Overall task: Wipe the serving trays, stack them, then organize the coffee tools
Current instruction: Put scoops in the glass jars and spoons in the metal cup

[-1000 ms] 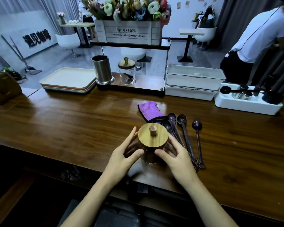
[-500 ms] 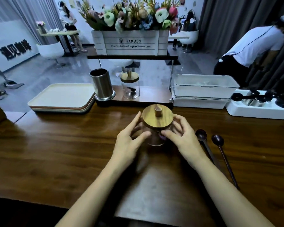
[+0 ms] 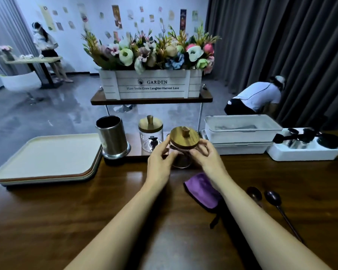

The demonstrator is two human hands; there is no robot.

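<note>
A glass jar with a wooden lid (image 3: 184,137) is held between my left hand (image 3: 160,159) and my right hand (image 3: 207,154), just in front of the low wooden shelf base (image 3: 134,157). A second lidded glass jar (image 3: 150,133) and a steel canister (image 3: 112,137) stand on that base to the left. The stacked serving trays (image 3: 47,158) lie at the far left of the counter. A purple cloth (image 3: 202,190) lies under my right forearm. Two dark long-handled spoons (image 3: 273,199) rest on the counter to the right.
A flower box (image 3: 150,84) sits on the raised shelf above the jars. White lidded bins (image 3: 242,131) and a white tray of dark coffee tools (image 3: 304,147) stand at the back right. Two people are in the room behind the counter.
Both hands have carried the jar forward from the near counter to the shelf base, beside the other jar. The view has tilted up.
</note>
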